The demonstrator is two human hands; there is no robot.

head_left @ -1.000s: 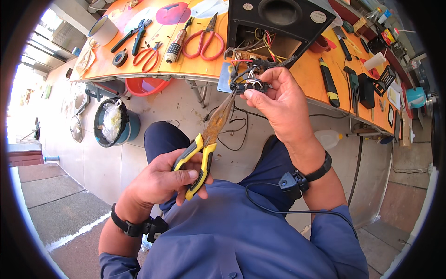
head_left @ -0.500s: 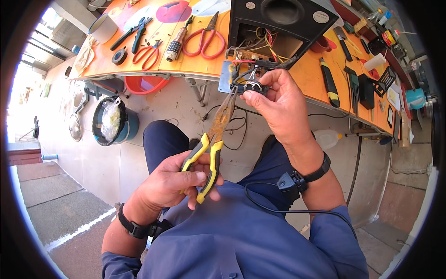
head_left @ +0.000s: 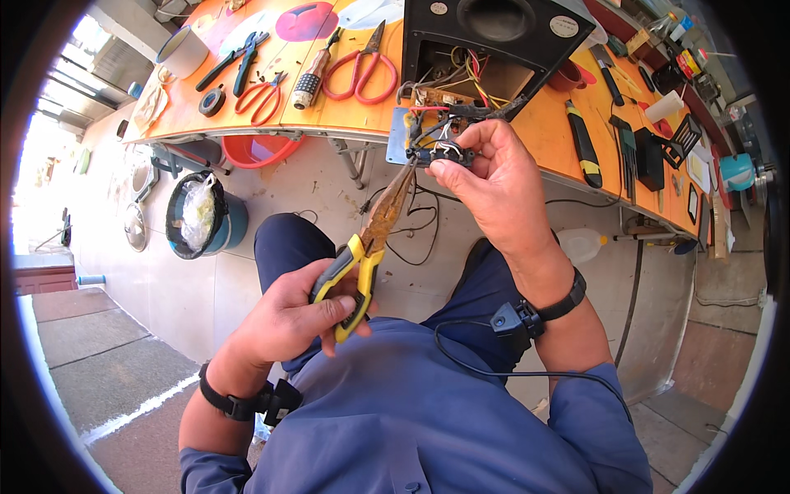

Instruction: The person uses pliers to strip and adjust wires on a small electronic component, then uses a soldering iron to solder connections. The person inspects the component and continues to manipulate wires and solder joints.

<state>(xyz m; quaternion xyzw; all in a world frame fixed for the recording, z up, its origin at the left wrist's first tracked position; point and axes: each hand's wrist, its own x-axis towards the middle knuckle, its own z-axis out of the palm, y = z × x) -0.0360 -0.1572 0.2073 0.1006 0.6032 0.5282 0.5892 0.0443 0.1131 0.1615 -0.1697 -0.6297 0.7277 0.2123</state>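
My left hand (head_left: pixel 309 309) is closed round the yellow-and-black handles of long-nose pliers (head_left: pixel 383 218). Their rusty jaws point up and away from me, the tips touching or just beside a small black component (head_left: pixel 444 154) with wires on it. Between thumb and fingers, my right hand (head_left: pixel 494 177) pinches that component at its right end. It hangs at the table edge beside a circuit board (head_left: pixel 398 136), joined to it by wires. Behind stands a black speaker box (head_left: pixel 494 49), open at the lower front, with red, yellow and white wires (head_left: pixel 473 70) coming out.
On the orange table (head_left: pixel 271 58) lie red-handled scissors (head_left: pixel 360 70), a screwdriver (head_left: pixel 313 78), small cutters (head_left: pixel 259 99), wire strippers (head_left: pixel 240 62) and black tape (head_left: pixel 211 101). A utility knife (head_left: pixel 583 144) lies to the right. Below stand a lined bucket (head_left: pixel 226 222) and a red basin (head_left: pixel 259 148).
The pliers' handles have come closer together, and my left hand has shifted slightly left and up. My right hand keeps its pinch on the component.
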